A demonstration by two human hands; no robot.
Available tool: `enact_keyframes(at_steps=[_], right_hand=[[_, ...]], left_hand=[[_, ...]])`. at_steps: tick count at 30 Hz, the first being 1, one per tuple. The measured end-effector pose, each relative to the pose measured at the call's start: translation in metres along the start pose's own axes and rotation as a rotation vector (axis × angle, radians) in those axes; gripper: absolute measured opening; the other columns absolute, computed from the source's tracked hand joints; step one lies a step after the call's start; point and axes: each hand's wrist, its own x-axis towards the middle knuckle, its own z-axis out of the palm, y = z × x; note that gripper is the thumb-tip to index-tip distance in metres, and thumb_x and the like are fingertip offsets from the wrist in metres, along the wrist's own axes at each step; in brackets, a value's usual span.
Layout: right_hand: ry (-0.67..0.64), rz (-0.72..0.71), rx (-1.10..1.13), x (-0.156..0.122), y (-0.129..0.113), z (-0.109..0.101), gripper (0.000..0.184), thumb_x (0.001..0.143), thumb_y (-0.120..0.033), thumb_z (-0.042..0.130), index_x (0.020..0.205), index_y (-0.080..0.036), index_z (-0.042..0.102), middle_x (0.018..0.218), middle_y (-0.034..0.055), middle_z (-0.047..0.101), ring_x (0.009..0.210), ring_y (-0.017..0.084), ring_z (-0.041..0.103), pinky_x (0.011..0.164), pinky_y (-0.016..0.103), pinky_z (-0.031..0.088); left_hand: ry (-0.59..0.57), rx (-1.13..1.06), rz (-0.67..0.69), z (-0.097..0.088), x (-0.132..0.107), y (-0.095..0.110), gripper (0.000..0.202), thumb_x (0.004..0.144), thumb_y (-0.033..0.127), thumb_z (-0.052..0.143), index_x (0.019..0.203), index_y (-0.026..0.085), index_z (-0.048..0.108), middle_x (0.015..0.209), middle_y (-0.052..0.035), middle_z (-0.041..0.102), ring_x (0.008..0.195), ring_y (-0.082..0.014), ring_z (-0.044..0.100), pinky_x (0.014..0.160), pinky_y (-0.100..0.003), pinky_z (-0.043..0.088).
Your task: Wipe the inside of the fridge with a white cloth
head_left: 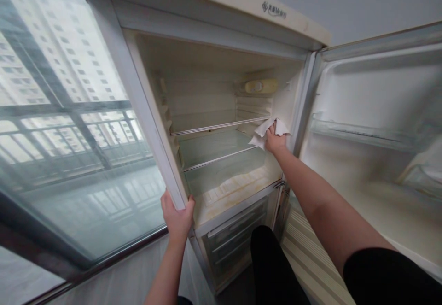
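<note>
A white fridge (221,31) stands in front of me with its upper compartment open. My right hand (275,140) is closed on a crumpled white cloth (259,134), maybe a paper towel, at the inner right wall, beside the front edges of two glass shelves. The upper shelf (207,121) and the lower shelf (214,146) carry nothing. Yellowish stains mark the compartment floor (235,194). Low on the fridge's left front edge, my left hand (177,213) grips the frame, thumb on the inner side and fingers outside.
The fridge door (366,93) with its clear door shelves hangs open at the right. Below, a freezer section shows drawers (238,231). A yellow lamp and dial housing (261,86) sits at the inner right. A window (69,157) lies close at the left. My knee (265,249) is near the drawers.
</note>
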Motion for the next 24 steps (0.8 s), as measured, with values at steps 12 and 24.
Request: enact_keyframes(at_steps=[12,24], right_hand=[[0.043,0.243,0.016,0.059,0.005,-0.090,0.074,0.097,-0.017,0.049,0.165,-0.001,0.023,0.165,0.0298,0.025,0.137,0.038,0.051,0.113,0.052,0.039],[0.078,0.085,0.119,0.047,-0.012,-0.070,0.047,0.110,-0.037,0.035,0.147,-0.018,0.055,0.154,0.0157,0.046,0.144,0.031,0.039,0.117,0.052,0.039]], left_hand=[[-0.006,0.003,-0.010,0.000,0.000,-0.002,0.064,0.078,0.048,0.068,0.132,0.014,0.056,0.120,-0.0130,0.060,0.120,-0.0348,0.057,0.108,-0.051,0.046],[0.004,0.045,-0.024,0.000,-0.001,-0.005,0.058,0.078,0.051,0.067,0.123,0.015,0.059,0.112,-0.0117,0.060,0.113,-0.0349,0.059,0.102,-0.051,0.050]])
